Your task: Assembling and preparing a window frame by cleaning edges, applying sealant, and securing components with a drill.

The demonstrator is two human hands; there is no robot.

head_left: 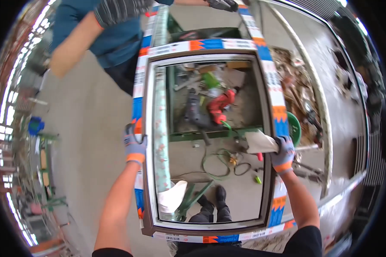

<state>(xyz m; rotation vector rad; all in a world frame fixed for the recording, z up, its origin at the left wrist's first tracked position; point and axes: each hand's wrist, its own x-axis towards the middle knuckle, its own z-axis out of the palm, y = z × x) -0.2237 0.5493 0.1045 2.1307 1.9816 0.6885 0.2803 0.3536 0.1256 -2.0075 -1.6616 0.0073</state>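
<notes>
A brown rectangular window frame (pixel 146 180) with a pale inner edge lies in front of me, its outer sides covered in white, blue and orange protective tape. My left hand (pixel 135 144), in a grey glove with an orange cuff, is closed around the frame's left side. On the right side rests my right hand (pixel 284 154) in a matching glove, fingers curled. A white cloth (pixel 260 142) sticks out from those fingers over the inner edge. Through the opening show a red power tool (pixel 221 105) and a dark power tool (pixel 194 109) on a green-edged tray.
A co-worker's striped glove (pixel 122 10) is at the far left, another dark glove (pixel 223 4) at the far end. A padded floral beam (pixel 161 128) runs beneath the frame. Cables (pixel 216 165) lie on the floor; a green bin (pixel 293 128) and scrap stand to the right.
</notes>
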